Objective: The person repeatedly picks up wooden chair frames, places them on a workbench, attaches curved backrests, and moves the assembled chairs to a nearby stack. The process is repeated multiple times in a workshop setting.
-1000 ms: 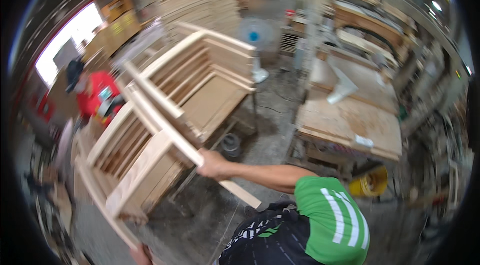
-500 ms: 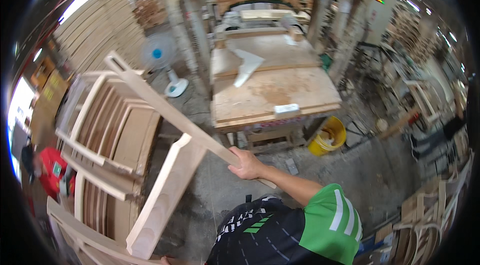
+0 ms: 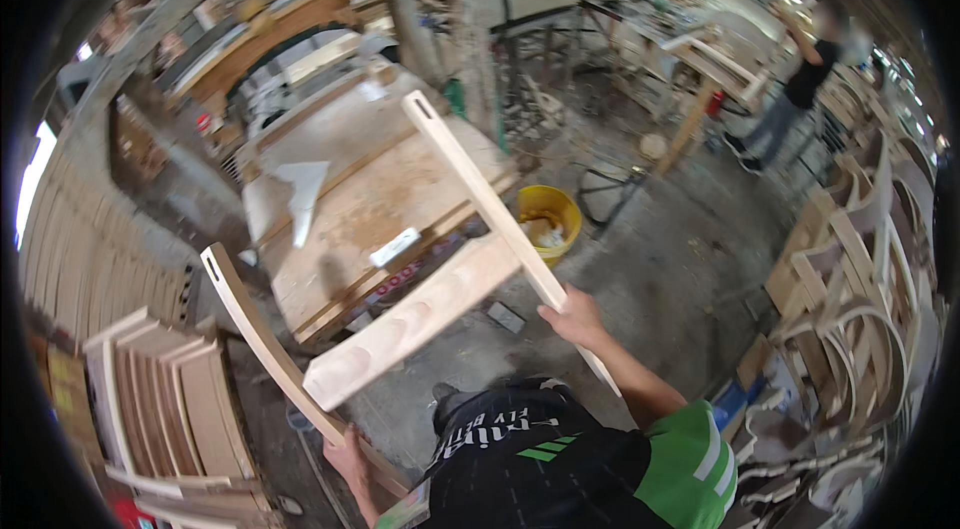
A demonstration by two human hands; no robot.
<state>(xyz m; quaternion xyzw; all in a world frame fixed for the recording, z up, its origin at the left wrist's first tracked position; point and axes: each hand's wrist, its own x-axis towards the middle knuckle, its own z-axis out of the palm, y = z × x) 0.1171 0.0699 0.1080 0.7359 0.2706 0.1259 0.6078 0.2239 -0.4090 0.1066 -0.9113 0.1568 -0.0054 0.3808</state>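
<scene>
A pale wooden chair frame (image 3: 415, 314) is held up in front of my body. It has two long posts with slots near their far ends, joined by a broad crosspiece. My left hand (image 3: 348, 464) is closed around the lower part of the left, curved post (image 3: 252, 329). Around the right post (image 3: 480, 191), just below where the crosspiece meets it, my right hand (image 3: 575, 317) is closed too. The frame's near ends are partly hidden by my arms and shirt.
Ahead stands a wooden-topped worktable (image 3: 375, 199) carrying a white angled piece (image 3: 302, 194) and a small white block (image 3: 395, 247). A yellow bucket (image 3: 560, 214) sits beside it. Stacked frames (image 3: 165, 409) are at left, curved wooden parts (image 3: 850, 279) at right. Another person (image 3: 805, 79) stands far right.
My view and body have turned right. The chair frame has swung away from the stacked frames at left and is now in front of me, with my left hand in fuller view.
</scene>
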